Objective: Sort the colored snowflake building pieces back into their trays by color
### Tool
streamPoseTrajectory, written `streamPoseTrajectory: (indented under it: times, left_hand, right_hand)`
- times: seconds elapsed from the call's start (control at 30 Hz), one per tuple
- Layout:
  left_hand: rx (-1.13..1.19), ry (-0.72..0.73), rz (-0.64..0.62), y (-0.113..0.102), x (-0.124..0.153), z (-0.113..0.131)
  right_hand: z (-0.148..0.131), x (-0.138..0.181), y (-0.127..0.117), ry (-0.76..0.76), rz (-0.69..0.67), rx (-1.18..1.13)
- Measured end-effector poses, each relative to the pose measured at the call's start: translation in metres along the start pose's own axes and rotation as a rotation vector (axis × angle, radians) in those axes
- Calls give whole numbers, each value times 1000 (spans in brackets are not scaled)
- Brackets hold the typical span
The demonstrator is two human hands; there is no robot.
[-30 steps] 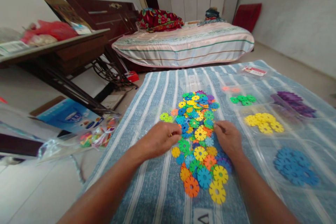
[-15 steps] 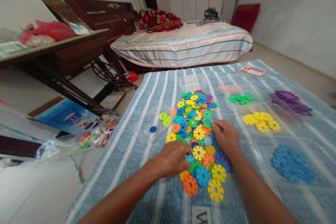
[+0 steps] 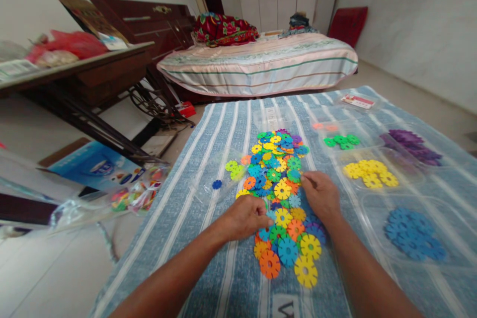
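A heap of coloured plastic snowflake discs (image 3: 282,190) lies on a blue striped cloth (image 3: 223,129). My left hand (image 3: 246,216) rests at the heap's near left edge, fingers curled and pinched together beside a blue disc; what they hold is hidden. My right hand (image 3: 321,195) sits on the heap's right edge, fingers bent down onto the discs by a green one. Clear trays to the right hold sorted discs: green (image 3: 341,140), yellow (image 3: 368,173), purple (image 3: 410,143) and blue (image 3: 414,235).
A clear plastic bag (image 3: 208,179) left of the heap carries lime discs (image 3: 233,169) and one small blue disc (image 3: 216,184). A bag of discs (image 3: 134,196) and a blue box (image 3: 95,166) lie on the floor at left. A wooden table (image 3: 82,72) and a bed (image 3: 261,62) stand behind.
My left hand moved from the heap's upper left edge toward me to its near left edge. A small blue disc now lies on the clear bag. My right hand barely moved.
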State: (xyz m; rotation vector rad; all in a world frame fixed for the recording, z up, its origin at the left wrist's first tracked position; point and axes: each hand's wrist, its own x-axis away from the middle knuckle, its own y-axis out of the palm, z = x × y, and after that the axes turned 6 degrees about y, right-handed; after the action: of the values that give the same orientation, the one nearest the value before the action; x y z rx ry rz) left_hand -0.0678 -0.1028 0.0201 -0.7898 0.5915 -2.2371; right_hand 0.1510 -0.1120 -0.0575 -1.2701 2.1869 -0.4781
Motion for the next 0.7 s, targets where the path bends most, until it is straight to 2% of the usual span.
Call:
streamPoseTrajectory:
  times: [0.13, 0.37, 0.53, 0.7]
  left_hand:
    - [33, -51, 12, 2, -1, -1]
    - [253, -49, -80, -2, 1, -5]
    - [300, -117, -21, 2, 1, -3]
    - [327, -109, -14, 4, 3, 1]
  right_hand:
    - [0, 0, 0, 1, -5, 13]
    - [1, 0, 0, -2, -8, 10]
    - [1, -1, 1, 9, -20, 4]
    - [1, -1, 2, 9, -20, 12]
